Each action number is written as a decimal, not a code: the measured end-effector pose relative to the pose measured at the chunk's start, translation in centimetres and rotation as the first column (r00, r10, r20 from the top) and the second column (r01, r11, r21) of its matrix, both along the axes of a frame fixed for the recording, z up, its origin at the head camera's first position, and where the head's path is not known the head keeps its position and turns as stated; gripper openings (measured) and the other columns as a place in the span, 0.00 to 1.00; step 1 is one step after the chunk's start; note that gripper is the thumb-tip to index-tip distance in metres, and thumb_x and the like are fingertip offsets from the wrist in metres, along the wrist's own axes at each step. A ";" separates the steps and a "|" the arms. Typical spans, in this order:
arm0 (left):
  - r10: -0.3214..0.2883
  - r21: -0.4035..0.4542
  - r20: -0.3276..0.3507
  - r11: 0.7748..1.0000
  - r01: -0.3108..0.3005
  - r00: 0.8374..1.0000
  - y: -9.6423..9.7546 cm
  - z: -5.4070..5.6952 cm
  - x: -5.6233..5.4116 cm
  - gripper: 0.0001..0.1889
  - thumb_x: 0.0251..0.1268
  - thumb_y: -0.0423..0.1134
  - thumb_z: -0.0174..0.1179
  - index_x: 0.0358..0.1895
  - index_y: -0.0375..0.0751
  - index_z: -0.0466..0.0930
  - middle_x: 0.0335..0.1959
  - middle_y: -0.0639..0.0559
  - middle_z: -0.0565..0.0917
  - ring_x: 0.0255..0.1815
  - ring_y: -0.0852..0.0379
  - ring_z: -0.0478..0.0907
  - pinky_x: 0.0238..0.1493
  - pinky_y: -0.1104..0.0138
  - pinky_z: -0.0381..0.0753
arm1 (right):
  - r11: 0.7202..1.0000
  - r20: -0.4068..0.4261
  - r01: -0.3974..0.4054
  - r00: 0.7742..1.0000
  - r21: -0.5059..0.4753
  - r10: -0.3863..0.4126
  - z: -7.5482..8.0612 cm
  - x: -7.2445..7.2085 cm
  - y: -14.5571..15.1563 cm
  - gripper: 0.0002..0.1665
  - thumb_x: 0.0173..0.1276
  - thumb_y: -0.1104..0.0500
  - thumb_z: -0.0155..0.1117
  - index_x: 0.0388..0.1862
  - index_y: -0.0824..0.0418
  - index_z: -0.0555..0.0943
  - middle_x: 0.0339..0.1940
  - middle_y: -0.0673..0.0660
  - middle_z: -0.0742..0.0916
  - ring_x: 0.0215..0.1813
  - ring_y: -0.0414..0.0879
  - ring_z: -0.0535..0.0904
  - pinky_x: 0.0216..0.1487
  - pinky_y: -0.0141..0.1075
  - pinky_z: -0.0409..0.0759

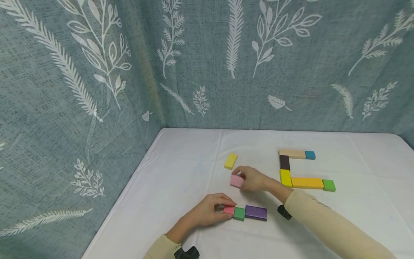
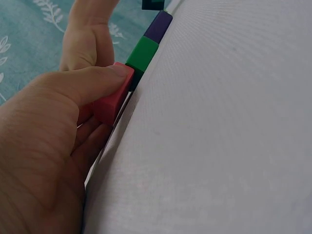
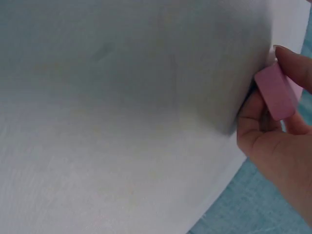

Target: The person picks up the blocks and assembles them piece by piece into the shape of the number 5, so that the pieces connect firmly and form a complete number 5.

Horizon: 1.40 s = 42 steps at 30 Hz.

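Currently left grip (image 1: 210,210) pinching red block (image 1: 229,209) at left end of row, then green block (image 1: 239,213), purple block (image 1: 256,213). Right grip (image 1: 253,178) holding pink block (image 1: 237,181) near 1 loose yellow block (image 1: 231,161).

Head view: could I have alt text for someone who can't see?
A left hand pinches a red block in a row with a green block and a purple block; the right hand holds a pink block. Other blocks lie on white cloth.
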<state>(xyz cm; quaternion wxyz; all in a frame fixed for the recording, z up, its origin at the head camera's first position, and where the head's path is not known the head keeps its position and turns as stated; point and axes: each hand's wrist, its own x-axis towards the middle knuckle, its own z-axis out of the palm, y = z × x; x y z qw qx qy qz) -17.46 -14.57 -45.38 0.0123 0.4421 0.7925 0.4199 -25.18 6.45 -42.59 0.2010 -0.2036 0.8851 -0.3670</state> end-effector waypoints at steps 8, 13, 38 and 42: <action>0.011 -0.004 0.032 1.000 -0.011 0.999 -0.3 -2.1 -0.9 0.14 0.56 0.31 0.68 0.47 0.35 0.84 0.44 0.49 0.83 0.48 0.60 0.78 0.50 0.69 0.76 | 0.993 0.063 0.103 0.993 -0.050 -0.100 -0.2 -0.3 1.4 0.25 0.54 0.71 0.65 0.53 0.63 0.77 0.42 0.58 0.81 0.40 0.49 0.74 0.38 0.37 0.76; 0.015 -0.007 0.042 1.000 -0.014 0.999 -0.3 -2.1 -0.9 0.15 0.56 0.32 0.69 0.48 0.36 0.84 0.44 0.50 0.83 0.48 0.61 0.77 0.50 0.69 0.76 | 0.980 0.103 0.178 0.980 -0.095 -0.168 -0.5 -0.3 2.5 0.26 0.56 0.69 0.65 0.56 0.64 0.75 0.45 0.60 0.79 0.43 0.51 0.74 0.42 0.39 0.77; 0.019 0.015 0.051 1.000 -0.020 0.999 -0.3 -2.0 -0.7 0.15 0.56 0.32 0.69 0.48 0.36 0.84 0.45 0.50 0.83 0.48 0.60 0.77 0.49 0.68 0.76 | 0.879 0.143 0.364 0.931 -0.307 -0.336 0.4 2.2 8.7 0.33 0.66 0.56 0.65 0.64 0.71 0.66 0.56 0.69 0.75 0.50 0.55 0.72 0.43 0.38 0.76; 0.019 0.012 0.038 1.000 -0.020 0.999 -0.2 -2.0 -0.7 0.15 0.55 0.31 0.69 0.47 0.34 0.84 0.44 0.49 0.83 0.48 0.59 0.78 0.49 0.68 0.76 | 0.870 0.144 0.394 0.919 -0.295 -0.367 0.6 2.8 9.6 0.34 0.66 0.55 0.65 0.64 0.70 0.65 0.58 0.69 0.73 0.55 0.57 0.69 0.47 0.36 0.75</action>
